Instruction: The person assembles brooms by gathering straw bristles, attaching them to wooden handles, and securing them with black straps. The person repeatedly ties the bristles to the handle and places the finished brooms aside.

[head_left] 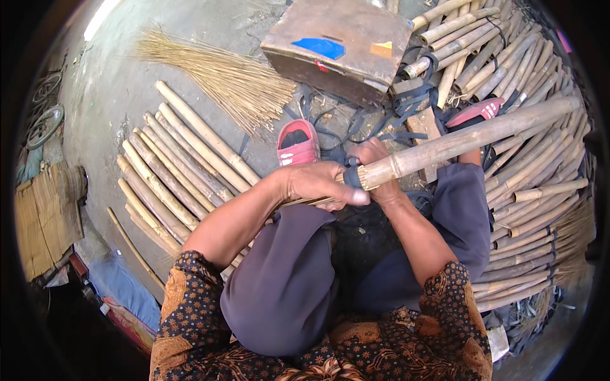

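A long bamboo pole (457, 141) slants from my lap up to the right. Its near end meets a bundle of thin sticks (308, 201), with a dark flat strip (351, 177) wrapped around the joint. My left hand (316, 182) is closed around the sticks beside the wrap, its thumb stretched along the near side. Behind the pole, my right hand (375, 157) is closed at the strip, its fingers partly hidden by the bamboo. Loose dark strips (406, 101) lie tangled on the ground beyond it.
Cut bamboo poles (184, 165) lie in a row at the left. More bamboo poles (527, 190) are piled along the right. A fan of thin sticks (219, 73) rests on the floor near a brown box (337, 38). Pink sandals (298, 143) are on my feet.
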Demonstrator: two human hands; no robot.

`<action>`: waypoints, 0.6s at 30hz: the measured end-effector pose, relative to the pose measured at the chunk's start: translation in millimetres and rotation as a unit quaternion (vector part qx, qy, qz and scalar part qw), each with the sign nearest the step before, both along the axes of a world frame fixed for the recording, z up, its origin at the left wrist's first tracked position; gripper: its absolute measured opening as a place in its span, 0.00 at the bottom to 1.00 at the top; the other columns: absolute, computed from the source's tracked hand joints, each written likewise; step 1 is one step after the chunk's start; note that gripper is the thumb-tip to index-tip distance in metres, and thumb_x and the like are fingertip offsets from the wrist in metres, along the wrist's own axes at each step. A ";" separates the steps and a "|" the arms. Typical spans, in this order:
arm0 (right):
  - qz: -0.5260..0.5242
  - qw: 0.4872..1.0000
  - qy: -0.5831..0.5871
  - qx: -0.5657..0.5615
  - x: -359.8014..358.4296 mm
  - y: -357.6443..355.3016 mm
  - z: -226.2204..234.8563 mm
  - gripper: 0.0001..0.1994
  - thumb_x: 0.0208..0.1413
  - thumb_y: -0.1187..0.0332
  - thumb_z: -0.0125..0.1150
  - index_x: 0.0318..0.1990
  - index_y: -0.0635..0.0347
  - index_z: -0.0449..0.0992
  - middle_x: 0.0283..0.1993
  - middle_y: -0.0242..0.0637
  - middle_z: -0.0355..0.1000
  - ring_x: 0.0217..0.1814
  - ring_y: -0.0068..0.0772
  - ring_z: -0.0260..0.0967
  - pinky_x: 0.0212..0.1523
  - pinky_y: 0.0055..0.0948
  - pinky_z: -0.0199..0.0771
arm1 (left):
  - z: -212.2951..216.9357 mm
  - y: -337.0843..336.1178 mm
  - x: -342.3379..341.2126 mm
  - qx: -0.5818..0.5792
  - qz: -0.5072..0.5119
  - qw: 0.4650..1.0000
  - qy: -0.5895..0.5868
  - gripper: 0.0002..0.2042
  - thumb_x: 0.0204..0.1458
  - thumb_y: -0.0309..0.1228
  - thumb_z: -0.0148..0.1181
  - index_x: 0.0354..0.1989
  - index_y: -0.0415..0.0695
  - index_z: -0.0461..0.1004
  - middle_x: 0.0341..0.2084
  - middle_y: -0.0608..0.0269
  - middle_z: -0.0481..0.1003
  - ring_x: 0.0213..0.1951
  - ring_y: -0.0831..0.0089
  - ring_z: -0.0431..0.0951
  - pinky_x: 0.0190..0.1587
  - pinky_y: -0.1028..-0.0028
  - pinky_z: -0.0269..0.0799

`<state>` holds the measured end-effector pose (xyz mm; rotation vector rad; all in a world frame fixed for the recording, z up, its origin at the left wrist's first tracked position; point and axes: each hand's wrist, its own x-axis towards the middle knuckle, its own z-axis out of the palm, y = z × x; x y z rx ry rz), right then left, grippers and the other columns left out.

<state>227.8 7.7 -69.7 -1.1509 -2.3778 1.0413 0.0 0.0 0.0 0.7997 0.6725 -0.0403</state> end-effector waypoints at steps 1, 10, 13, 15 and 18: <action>0.006 0.999 0.036 0.010 0.4 4.7 6.7 0.28 0.57 0.68 0.67 0.67 0.53 0.72 0.65 0.53 0.74 0.70 0.53 0.69 0.65 0.47 0.71 | -1.3 3.1 0.6 -0.030 0.029 0.999 -0.027 0.28 0.55 0.48 0.75 0.56 0.41 0.77 0.30 0.63 0.79 0.31 0.76 0.77 0.37 0.72 0.74; -0.162 0.955 -0.138 -0.205 -19.3 36.6 69.2 0.18 0.67 0.55 0.57 0.46 0.60 0.84 0.46 0.54 0.82 0.54 0.61 0.78 0.55 0.54 0.76 | -44.3 -5.8 8.8 0.398 0.086 0.834 0.372 0.39 0.51 0.51 0.73 0.62 0.32 0.70 0.37 0.34 0.81 0.45 0.40 0.83 0.47 0.50 0.77; -0.144 0.942 -0.267 -0.144 -62.6 52.4 44.3 0.18 0.64 0.53 0.60 0.46 0.58 0.84 0.42 0.53 0.82 0.50 0.57 0.80 0.52 0.50 0.77 | -57.8 -15.2 11.9 0.416 0.078 0.813 0.400 0.38 0.52 0.50 0.72 0.62 0.32 0.68 0.33 0.36 0.82 0.40 0.38 0.83 0.43 0.49 0.78; -0.102 0.940 -0.206 -0.253 -75.3 60.6 34.5 0.18 0.63 0.52 0.61 0.46 0.59 0.84 0.41 0.53 0.82 0.50 0.58 0.80 0.52 0.50 0.78 | -62.6 -19.8 14.3 0.445 0.079 0.792 0.410 0.38 0.52 0.50 0.71 0.62 0.33 0.67 0.30 0.37 0.82 0.36 0.38 0.84 0.40 0.48 0.79; -0.119 0.919 -0.080 -0.367 -66.9 60.2 35.8 0.21 0.67 0.50 0.59 0.45 0.63 0.82 0.35 0.48 0.82 0.34 0.43 0.82 0.39 0.43 0.80 | -62.6 -20.9 17.7 0.438 0.056 0.787 0.430 0.35 0.54 0.50 0.68 0.61 0.33 0.69 0.32 0.40 0.83 0.37 0.42 0.85 0.41 0.49 0.81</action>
